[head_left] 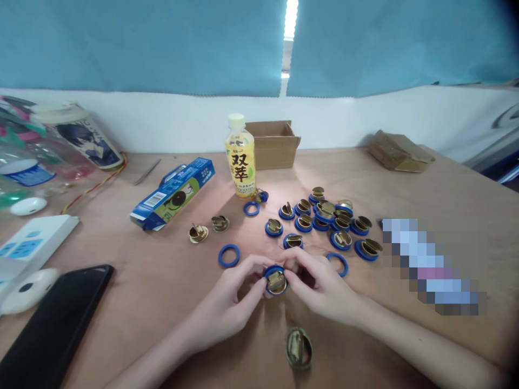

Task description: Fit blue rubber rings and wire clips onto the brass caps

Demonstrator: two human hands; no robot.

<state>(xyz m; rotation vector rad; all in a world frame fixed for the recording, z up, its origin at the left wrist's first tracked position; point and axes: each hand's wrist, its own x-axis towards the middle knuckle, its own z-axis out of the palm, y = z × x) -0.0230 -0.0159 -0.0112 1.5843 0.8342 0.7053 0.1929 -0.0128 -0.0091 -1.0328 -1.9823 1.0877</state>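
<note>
Between both hands, just above the table, is a round brass clip fitting with a blue ring around it. My left hand pinches its left edge, and my right hand pinches the right edge. A bare brass clip fitting lies on the table nearer to me. Loose blue rings lie left of my hands and beside my right hand. Beyond the hands sits a cluster of several brass fittings in blue rings. Two brass fittings without rings lie to the left.
A yellow-labelled drink bottle stands before an open cardboard box. A blue carton lies left of it. At the near left are a black phone and a white box. A blurred-out object lies right.
</note>
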